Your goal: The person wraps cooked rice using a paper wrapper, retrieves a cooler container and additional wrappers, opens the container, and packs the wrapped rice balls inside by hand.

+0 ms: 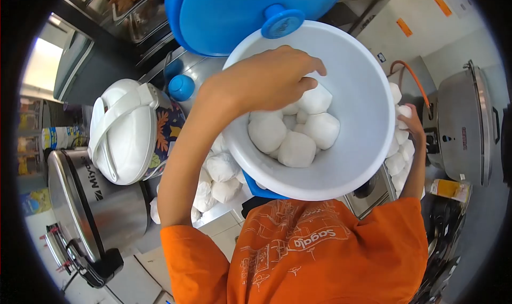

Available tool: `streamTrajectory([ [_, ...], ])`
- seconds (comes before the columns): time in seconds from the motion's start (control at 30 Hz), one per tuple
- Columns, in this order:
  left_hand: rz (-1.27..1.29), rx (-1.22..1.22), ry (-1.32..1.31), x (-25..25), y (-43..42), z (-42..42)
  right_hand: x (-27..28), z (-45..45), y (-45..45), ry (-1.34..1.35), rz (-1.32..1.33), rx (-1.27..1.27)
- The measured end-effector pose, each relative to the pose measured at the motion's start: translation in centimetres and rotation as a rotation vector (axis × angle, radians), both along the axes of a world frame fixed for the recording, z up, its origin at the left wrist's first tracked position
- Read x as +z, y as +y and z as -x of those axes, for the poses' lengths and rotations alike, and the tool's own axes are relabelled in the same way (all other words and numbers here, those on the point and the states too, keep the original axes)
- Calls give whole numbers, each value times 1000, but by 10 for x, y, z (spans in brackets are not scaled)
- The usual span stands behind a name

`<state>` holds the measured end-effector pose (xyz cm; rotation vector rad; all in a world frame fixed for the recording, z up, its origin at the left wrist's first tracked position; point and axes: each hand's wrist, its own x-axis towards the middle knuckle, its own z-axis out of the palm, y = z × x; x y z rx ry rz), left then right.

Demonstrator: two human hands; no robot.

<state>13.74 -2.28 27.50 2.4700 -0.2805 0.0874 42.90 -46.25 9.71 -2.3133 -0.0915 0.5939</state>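
Note:
A large white bucket [362, 90] holds several round white dough-like balls [297, 149]. My left hand [282, 74] reaches over it, bent at the wrist, thumb and forefinger apart just above the upper ball; its other fingers are hidden. To the right of the bucket, my right hand [412, 121] has its fingers around a small white ball [405, 111], at a heap of similar balls [396, 164]. More white balls [224, 168] lie left of the bucket, under my left forearm.
A blue lid [229, 16] stands behind the bucket. At the left are a white-lidded cooker [122, 133], a blue round object [181, 87] and a silver Miyako appliance [101, 192]. A metal cooker [461, 128] with an orange hose stands at the right.

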Motion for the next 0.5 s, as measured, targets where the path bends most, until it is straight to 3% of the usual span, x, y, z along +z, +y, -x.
streamTrajectory([
  [0.03, 28, 24, -56, -1, 2, 8, 20, 9, 4, 71, -119, -19],
  [0.1, 82, 66, -164, -3, 4, 18, 53, 3, 6, -121, -222, 49],
  [0.17, 65, 149, -223, -10, 9, 12, 133, 44, 63, -313, -306, 241],
  [0.23, 104, 197, -272, -16, 10, 3, 202, 89, 122, -252, -385, 535],
  [0.3, 206, 219, -316, -17, 5, -7, 229, 116, 170, -241, -439, 917],
  [0.37, 306, 285, -301, -15, 8, -7, 238, 140, 225, -397, -221, 1407],
  [0.4, 351, 320, -291, -14, 10, -6, 228, 152, 252, -298, -168, 1511],
  [0.43, 387, 329, -307, -14, 10, -5, 213, 163, 273, -297, -121, 1555],
  [0.5, 457, 353, -340, -16, 8, -4, 194, 184, 312, -167, 216, 1537],
])
